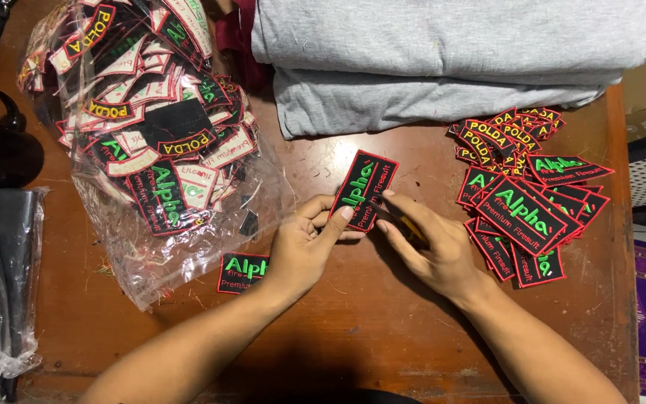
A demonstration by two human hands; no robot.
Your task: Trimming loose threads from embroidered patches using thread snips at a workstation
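Observation:
A black embroidered patch with a red border and green lettering is held over the middle of the brown wooden table. My left hand pinches its lower left edge with thumb and fingers. My right hand touches its lower right edge with the fingertips, and something small and yellow shows under its palm. One more patch of the same kind lies flat by my left wrist.
A clear plastic bag full of mixed patches fills the upper left. A loose pile of patches lies at the right. Folded grey fabric is stacked at the back. Dark items in plastic sit at the left edge.

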